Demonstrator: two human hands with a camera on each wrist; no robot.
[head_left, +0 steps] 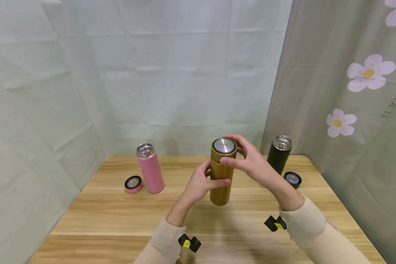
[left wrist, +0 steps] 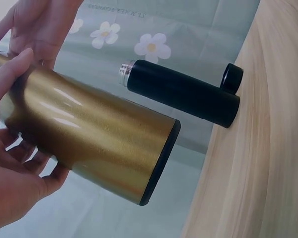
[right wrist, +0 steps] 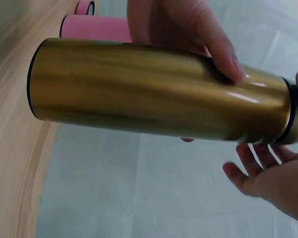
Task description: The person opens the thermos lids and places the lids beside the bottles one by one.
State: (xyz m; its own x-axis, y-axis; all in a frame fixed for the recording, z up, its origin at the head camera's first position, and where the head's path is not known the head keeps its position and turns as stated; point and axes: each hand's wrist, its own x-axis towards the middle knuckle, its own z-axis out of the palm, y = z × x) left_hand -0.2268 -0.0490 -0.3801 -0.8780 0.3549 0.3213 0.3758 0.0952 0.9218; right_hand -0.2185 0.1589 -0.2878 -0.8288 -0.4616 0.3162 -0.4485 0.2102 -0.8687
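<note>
A gold thermos bottle [head_left: 220, 183] is held upright over the middle of the table, its base clear of the wood in the left wrist view. My left hand [head_left: 199, 183] grips its body, thumb across the front and fingers behind. At the top, my right hand [head_left: 250, 161] holds the gold lid [head_left: 224, 146] with its brushed steel disc, thumb on the near side and fingers on the far side. A dark ring shows between lid and body in the right wrist view. Part of the right fingers is hidden behind the lid.
A pink thermos [head_left: 151, 172] stands uncapped at the left, its pink lid [head_left: 133, 184] beside it. At the right a black thermos [head_left: 278, 157] stands uncapped, with its black lid [head_left: 292, 179] lying close by. The wooden table [head_left: 118, 220] ends at curtains behind.
</note>
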